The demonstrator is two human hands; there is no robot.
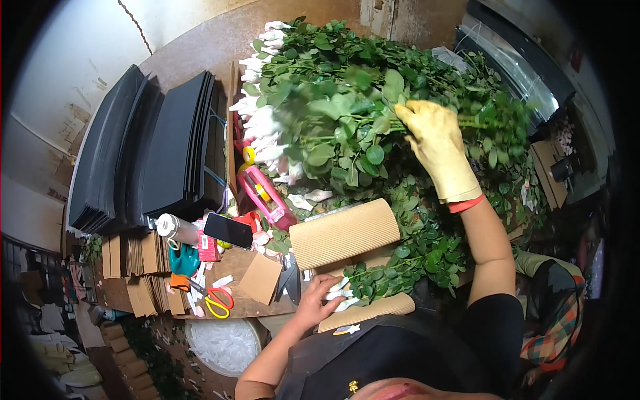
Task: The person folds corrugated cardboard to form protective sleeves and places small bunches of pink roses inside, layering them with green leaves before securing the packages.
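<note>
The right hand (437, 143) (in a yellow rubber glove) is closed around the stems of a leafy bunch of white-budded flowers (320, 127), held over the heaped greenery (427, 247). The bare left hand (319, 300) rests open on wrapped buds (340, 292) beside the corrugated cardboard sheet (343, 233).

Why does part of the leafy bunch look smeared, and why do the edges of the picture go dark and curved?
Head view: the bunch of green leafy stems in the yellow-gloved right hand is motion-blurred; the bare left hand looks sharper; the fisheye lens bends the stacked black sheets and darkens the rim.
</note>
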